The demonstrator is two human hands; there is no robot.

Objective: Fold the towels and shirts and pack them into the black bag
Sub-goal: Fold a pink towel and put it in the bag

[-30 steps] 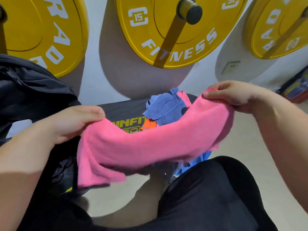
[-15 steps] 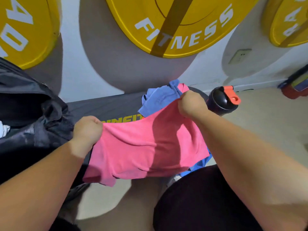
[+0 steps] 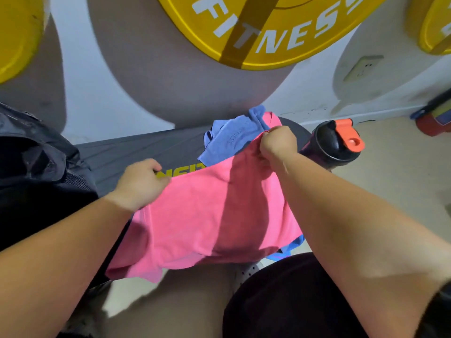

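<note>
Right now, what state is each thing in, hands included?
pink towel: unfolded, held spread over the bench.
left hand: grips its left top corner.
right hand: pinches its right top corner.
blue towel: crumpled on the bench, unfolded.
black bag: at the left; open or shut unclear.
bottle: orange cap closed.

You have bare bench (image 3: 136, 152) between the black bag (image 3: 36, 172) at its left end and the blue towel (image 3: 229, 140) heap; the spread pink towel (image 3: 207, 215) covers the near edge, and a bottle (image 3: 334, 145) stands by the right end.
</note>
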